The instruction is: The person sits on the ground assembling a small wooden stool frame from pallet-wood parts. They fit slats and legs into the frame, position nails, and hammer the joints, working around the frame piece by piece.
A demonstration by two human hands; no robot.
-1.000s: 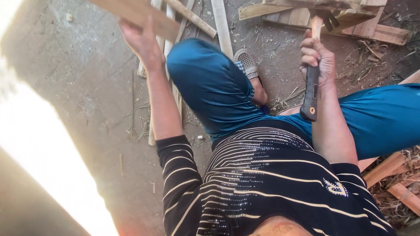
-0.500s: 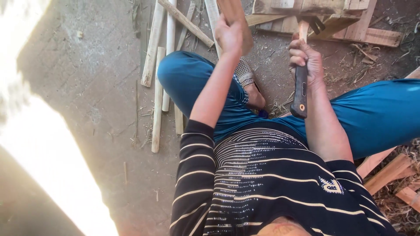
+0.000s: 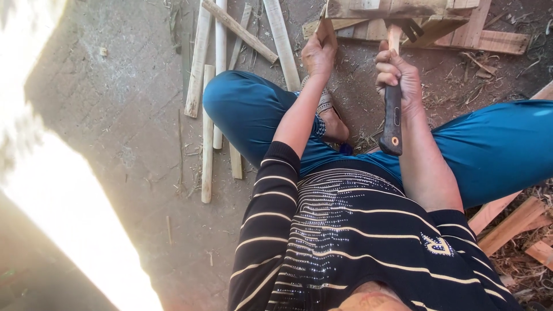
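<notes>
Right hand (image 3: 397, 78) clenched tight around the hammer handle (image 3: 393, 115), head up against the wooden block (image 3: 391, 8). Left hand (image 3: 318, 52) grips a thin wood piece (image 3: 326, 26) beside the block, fingers closed.

The person wears a black long-sleeved top (image 3: 357, 242) crossed by thin cream stripes, with rows of tiny sparkling studs fanning over the chest and a small pale emblem on the right side. The sleeves are pushed up, leaving both forearms bare. Teal trousers (image 3: 247, 109) cover the legs, and a patterned sandal (image 3: 325, 106) shows on one foot.
</notes>
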